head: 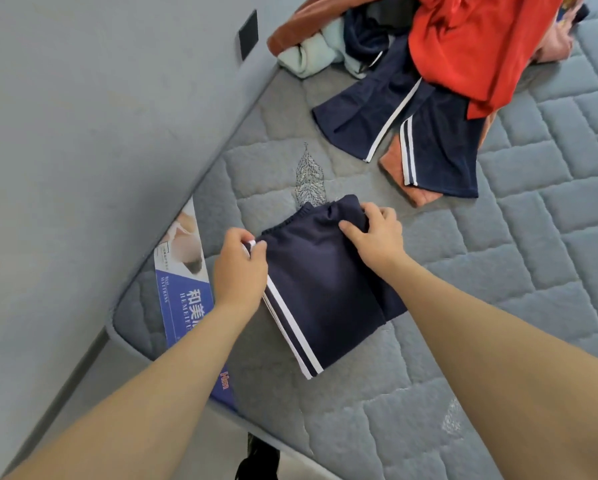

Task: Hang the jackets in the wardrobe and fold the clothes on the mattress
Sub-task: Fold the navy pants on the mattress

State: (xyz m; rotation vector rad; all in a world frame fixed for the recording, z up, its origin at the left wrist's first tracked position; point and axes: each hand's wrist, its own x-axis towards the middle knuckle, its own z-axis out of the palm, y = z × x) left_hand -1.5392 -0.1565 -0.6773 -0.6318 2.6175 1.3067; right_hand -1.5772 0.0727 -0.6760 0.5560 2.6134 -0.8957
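Both hands are pinching the folded navy trousers (pixel 321 289) on the mattress (pixel 498 341) — left hand (pixel 240 268) at the striped edge, right hand (pixel 377 237) at the waistband. A lopsided tug is likely to undo the fold.

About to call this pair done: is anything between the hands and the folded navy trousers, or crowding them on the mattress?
Nothing visible. The left hand and right hand already grip the folded navy trousers, which lie on bare mattress, apart from the clothes pile.

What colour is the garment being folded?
Navy with two white side stripes, seen in the head view.
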